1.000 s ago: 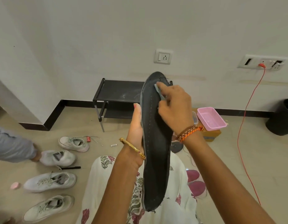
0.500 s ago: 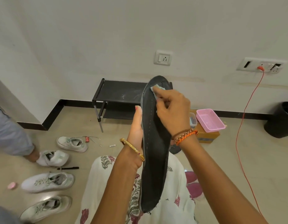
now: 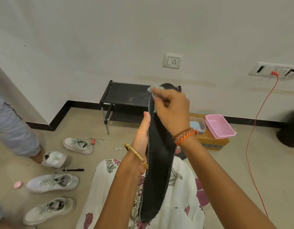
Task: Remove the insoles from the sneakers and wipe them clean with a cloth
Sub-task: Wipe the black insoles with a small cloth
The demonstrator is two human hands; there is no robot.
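A long black insole (image 3: 159,162) stands upright in front of me, toe end up. My left hand (image 3: 142,136) holds it by its left edge near the middle, thumb pointing up along the edge. My right hand (image 3: 171,111) pinches a small pale green cloth (image 3: 155,89) against the insole's top end. Several white sneakers lie on the floor at the left: one at the back (image 3: 77,145), one (image 3: 53,182) and another (image 3: 48,210) nearer me.
Another person's leg (image 3: 12,129) and hand (image 3: 38,158) hold a white sneaker (image 3: 53,159) at left. A black shoe rack (image 3: 126,100) stands at the wall. A pink tray (image 3: 219,126) sits on a cardboard box. A red cable (image 3: 251,138) crosses the floor; a black bin (image 3: 289,131) stands far right.
My right hand has slid the cloth up the insole from below the toe to its very tip. The other person has lifted a sneaker at the left.
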